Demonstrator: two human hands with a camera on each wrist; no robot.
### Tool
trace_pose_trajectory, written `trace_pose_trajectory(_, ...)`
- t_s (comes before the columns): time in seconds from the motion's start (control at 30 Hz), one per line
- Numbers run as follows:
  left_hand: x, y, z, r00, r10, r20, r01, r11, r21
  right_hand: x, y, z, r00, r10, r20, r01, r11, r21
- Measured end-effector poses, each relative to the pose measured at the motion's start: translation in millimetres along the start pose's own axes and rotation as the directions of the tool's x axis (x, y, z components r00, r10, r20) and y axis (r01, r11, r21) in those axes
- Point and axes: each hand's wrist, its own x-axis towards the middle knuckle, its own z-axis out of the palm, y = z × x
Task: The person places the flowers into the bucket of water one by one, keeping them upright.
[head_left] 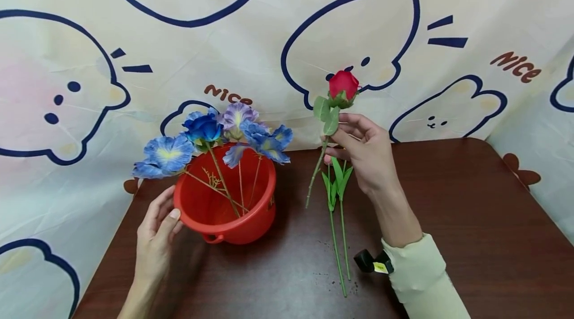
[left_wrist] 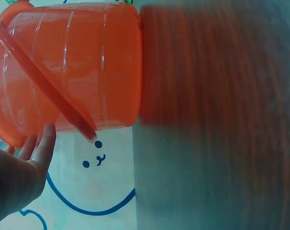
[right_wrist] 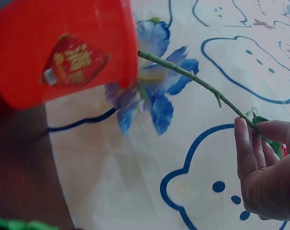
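Note:
My right hand (head_left: pixel 365 152) pinches the green stem (right_wrist: pixel 197 79) of a red rose (head_left: pixel 343 84) between thumb and fingers, just below its leaves. The rose stands nearly upright to the right of a red bucket (head_left: pixel 251 229), its bare stem end pointing down. In the right wrist view the stem end overlaps the bucket's rim. My left hand (head_left: pixel 157 234) holds the bucket at its left rim, thumb at the edge and fingers (left_wrist: pixel 45 143) against the outer wall. Inside lean a blue rose (head_left: pixel 203 127), several blue flowers (head_left: pixel 264 140) and a pale purple one (head_left: pixel 237 115).
Two green-leaved stems (head_left: pixel 337 249) lie on the dark wooden table (head_left: pixel 471 219) below my right hand, their blossoms partly hidden by it. A black wrist device (head_left: pixel 373 262) sits at my right sleeve. Behind the table hangs a cartoon-printed cloth (head_left: pixel 251 55).

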Motion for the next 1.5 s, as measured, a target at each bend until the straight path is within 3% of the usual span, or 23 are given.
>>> trace_pose_trajectory(0.33,0.7,2.5,-3.9,1.0,0.008,0.002,-0.008,1.0,0.001,-5.9,-6.1,30.6,0.997,-0.067,0.039,0.068,0.997,-0.024)
trace_pose_trajectory(0.57,-0.7,0.7,-0.1,1.0,-0.014,0.012,0.014,1.0,0.019,-12.5,-9.3,46.2,0.991,-0.096,0.094,0.095,0.995,0.018)
trace_pose_trajectory(0.9,0.9,1.2,-0.5,1.0,0.009,0.015,-0.009,1.0,-0.006,-12.3,-19.5,80.1,0.953,-0.152,0.262,0.183,0.978,-0.097)
trace_pose_trajectory(1.17,0.6,1.1,-4.0,1.0,-0.011,-0.003,0.011,1.0,0.002,3.1,-24.0,113.7,0.928,-0.215,0.305,0.259,0.96,-0.109)
trace_pose_trajectory(1.5,1.1,-2.2,-3.4,1.0,-0.028,0.01,0.028,1.0,0.011,27.1,0.3,130.8,0.944,-0.135,0.302,0.181,0.975,-0.13)
